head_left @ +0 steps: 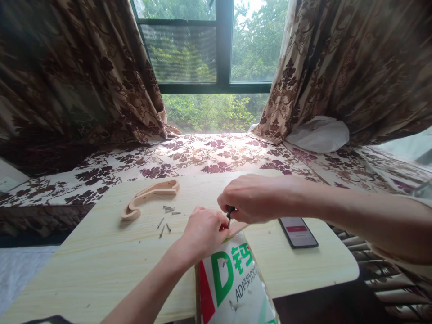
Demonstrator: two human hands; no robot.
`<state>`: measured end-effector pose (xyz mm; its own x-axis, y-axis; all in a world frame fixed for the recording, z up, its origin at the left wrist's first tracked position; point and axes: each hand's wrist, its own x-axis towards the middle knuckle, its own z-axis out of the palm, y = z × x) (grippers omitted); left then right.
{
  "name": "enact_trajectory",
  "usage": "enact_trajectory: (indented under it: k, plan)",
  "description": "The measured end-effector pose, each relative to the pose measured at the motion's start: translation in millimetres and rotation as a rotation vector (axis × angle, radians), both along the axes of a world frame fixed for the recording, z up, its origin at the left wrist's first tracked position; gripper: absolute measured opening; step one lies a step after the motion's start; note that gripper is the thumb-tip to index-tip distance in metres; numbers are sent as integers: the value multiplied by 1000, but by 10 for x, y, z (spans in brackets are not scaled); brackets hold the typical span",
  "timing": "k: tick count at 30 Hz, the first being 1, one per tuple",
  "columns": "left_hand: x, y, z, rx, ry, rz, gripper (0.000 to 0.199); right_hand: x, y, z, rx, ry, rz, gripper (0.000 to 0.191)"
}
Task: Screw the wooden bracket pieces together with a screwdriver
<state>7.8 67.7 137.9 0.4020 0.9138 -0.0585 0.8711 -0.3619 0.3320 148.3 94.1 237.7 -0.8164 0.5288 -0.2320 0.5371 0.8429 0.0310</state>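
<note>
My right hand is closed round the dark handle of a screwdriver, whose shaft points down. Just left of it, my left hand is closed, its fingertips pinched at the lower end of the shaft; anything small between them is hidden. Beneath the hands lies a light wooden piece, mostly covered by them, at the far end of a white printed carton with green and red markings. Several screws lie on the table to the left. Behind them rests a curved wooden part.
The pale wood-grain table extends left and right of the carton. A phone with its screen lit lies at the right. Beyond the table are a floral cloth, a white plastic bag, curtains and a window.
</note>
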Motion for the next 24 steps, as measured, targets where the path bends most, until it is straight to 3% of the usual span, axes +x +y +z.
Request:
enact_trajectory:
  k: [4,10,16,22,24]
  plan:
    - [-5,-3,-29,10,0,2,22,42,39,-64,0,62,-158,16]
    - [2,-12,16,5,-11,-8,26,88,-17,-77,-17,92,-12,25]
    - [10,-10,15,16,-1,6,29,68,-12,-85,11,52,-153,19]
    - [-3,-20,-14,30,24,2,23,119,-30,6,-14,69,-23,24]
    - [-1,-21,-7,27,30,5,23,99,-39,-13,28,50,-55,19]
